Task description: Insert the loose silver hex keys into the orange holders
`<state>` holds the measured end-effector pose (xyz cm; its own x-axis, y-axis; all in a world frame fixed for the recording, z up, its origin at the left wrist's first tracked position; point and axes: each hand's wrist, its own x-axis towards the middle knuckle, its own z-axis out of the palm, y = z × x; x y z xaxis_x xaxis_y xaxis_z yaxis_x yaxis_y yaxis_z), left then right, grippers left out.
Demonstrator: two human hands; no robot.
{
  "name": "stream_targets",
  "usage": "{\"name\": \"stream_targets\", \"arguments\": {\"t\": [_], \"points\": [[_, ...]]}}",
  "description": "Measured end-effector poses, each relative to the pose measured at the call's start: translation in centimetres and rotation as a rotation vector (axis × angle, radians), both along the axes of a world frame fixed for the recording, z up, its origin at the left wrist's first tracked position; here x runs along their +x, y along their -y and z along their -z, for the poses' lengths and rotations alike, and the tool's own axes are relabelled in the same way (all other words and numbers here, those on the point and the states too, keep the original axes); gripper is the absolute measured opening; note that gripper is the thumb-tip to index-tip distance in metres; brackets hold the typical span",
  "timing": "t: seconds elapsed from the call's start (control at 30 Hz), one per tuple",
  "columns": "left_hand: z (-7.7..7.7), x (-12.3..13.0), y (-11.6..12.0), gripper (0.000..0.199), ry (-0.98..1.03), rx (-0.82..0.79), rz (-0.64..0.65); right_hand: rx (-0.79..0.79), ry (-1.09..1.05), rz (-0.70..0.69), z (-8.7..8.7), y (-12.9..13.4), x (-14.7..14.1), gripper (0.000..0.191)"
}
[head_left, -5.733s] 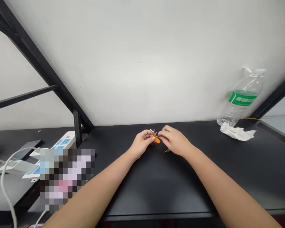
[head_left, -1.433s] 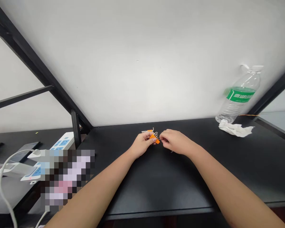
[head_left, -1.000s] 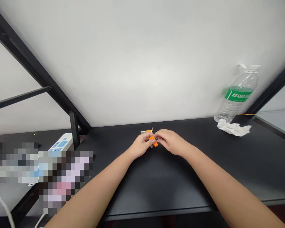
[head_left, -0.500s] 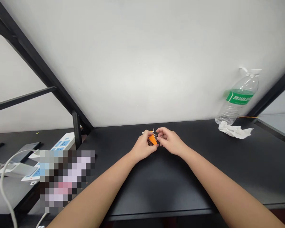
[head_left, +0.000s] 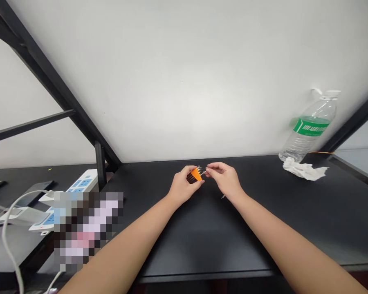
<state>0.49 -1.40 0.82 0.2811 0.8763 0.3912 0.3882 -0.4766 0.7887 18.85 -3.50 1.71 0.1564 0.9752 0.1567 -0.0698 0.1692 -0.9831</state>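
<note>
My left hand [head_left: 184,185] is closed around an orange hex key holder [head_left: 196,174], thumb below and fingers above. Several thin metal hex keys [head_left: 199,169] stick out of the holder on its right side. Close by on the right, my right hand [head_left: 225,179] pinches a slim metal hex key [head_left: 203,172], its tip near the holder's edge. Whether that tip is inside a slot, I cannot tell. A small metal end [head_left: 223,197] shows below my right hand; the palm hides the rest.
A clear bottle with a green label [head_left: 312,126] leans against the wall at the back right, with a crumpled tissue [head_left: 305,169] before it. At left are a white power strip [head_left: 85,179], cables and black frame bars [head_left: 100,163]. Both hands are over the black tabletop [head_left: 248,228].
My right hand has drawn slightly right and turned, and the hex key in its pinch now shows. My left hand has shifted a little left with the orange holder.
</note>
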Motion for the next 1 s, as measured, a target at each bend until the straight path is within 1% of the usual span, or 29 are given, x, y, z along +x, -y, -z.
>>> {"name": "stream_targets", "arguments": {"t": [0.07,0.13,0.2,0.3,0.33,0.37,0.43,0.47,0.53,0.6,0.7,0.8,0.87,1.0], "points": [[0.1,0.0,0.0,0.044,0.03,0.024,-0.03,0.0,-0.054,0.017,0.1,-0.1,-0.4,0.033],[0.2,0.0,-0.1,0.045,0.052,0.055,-0.088,0.044,-0.004,0.022,0.3,0.1,-1.0,0.035],[0.1,-0.3,-0.3,0.046,0.068,0.085,-0.151,0.088,0.188,-0.045,0.3,0.7,-1.6,0.039],[-0.2,-0.7,-0.5,0.043,0.058,0.103,-0.22,0.119,0.532,-0.224,-0.1,1.5,-1.7,0.052],[-0.3,-0.8,-0.6,0.043,0.048,0.105,-0.233,0.141,0.62,-0.249,-0.3,1.7,-1.2,0.055],[-0.4,-0.9,-0.8,0.043,0.037,0.105,-0.237,0.167,0.697,-0.242,-0.6,1.7,-0.5,0.055],[-0.3,-0.9,-0.9,0.043,0.018,0.099,-0.208,0.22,0.861,-0.206,-1.3,1.4,1.7,0.044],[-0.2,-0.9,-1.0,0.043,0.009,0.089,-0.181,0.199,0.966,-0.23,-1.6,1.1,3.0,0.035],[0.2,-0.7,-1.1,0.042,-0.019,0.066,-0.118,0.087,1.187,-0.363,-2.2,0.6,5.3,0.021],[0.6,-0.6,-1.2,0.042,-0.051,0.051,-0.076,0.014,1.301,-0.49,-2.4,0.4,6.7,0.017],[1.0,-0.6,-1.3,0.043,-0.083,0.045,-0.055,-0.047,1.383,-0.604,-2.5,0.5,6.7,0.017],[1.1,-0.7,-1.3,0.043,-0.078,0.032,-0.051,-0.068,1.425,-0.639,-2.8,0.8,6.0,0.018],[1.0,-0.8,-1.2,0.043,-0.064,0.024,-0.054,-0.055,1.423,-0.637,-3.0,0.9,5.9,0.019],[0.9,-0.7,-1.2,0.043,-0.05,0.014,-0.053,-0.062,1.421,-0.586,-3.3,0.7,7.1,0.018]]}}
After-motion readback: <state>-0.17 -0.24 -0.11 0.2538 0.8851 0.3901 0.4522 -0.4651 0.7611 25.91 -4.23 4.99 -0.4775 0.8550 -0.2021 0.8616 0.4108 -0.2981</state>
